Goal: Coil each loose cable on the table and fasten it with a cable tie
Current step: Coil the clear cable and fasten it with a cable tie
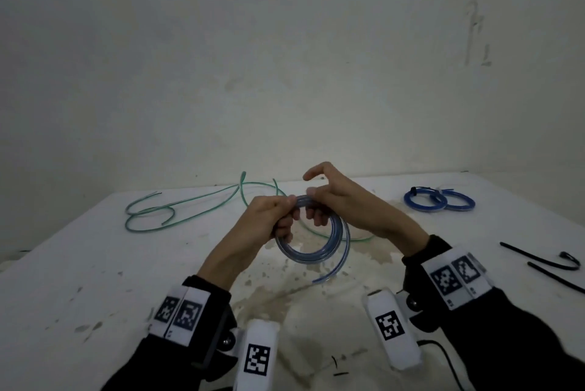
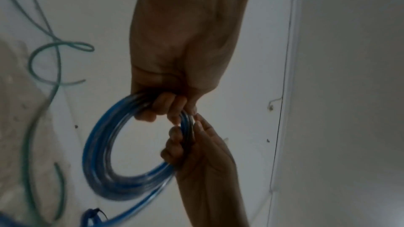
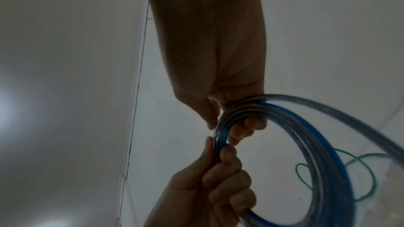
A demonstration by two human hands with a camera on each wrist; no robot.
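Note:
A blue cable coil (image 1: 336, 243) of several loops hangs above the table centre, its loose tail (image 1: 329, 275) trailing toward me. My left hand (image 1: 286, 210) grips the coil's top from the left, fingers curled round the bundle (image 2: 161, 104). My right hand (image 1: 313, 200) holds the same spot from the right, lower fingers hooked through the loops (image 3: 247, 127) and index finger raised free. A loose green cable (image 1: 177, 204) sprawls on the table behind the hands. Black cable ties (image 1: 550, 267) lie at the right.
Two tied blue coils (image 1: 440, 200) sit at the back right near the wall. The white table (image 1: 95, 264) is stained brown in the middle. Small black scraps (image 1: 336, 365) lie near the front edge. A plain wall rises close behind.

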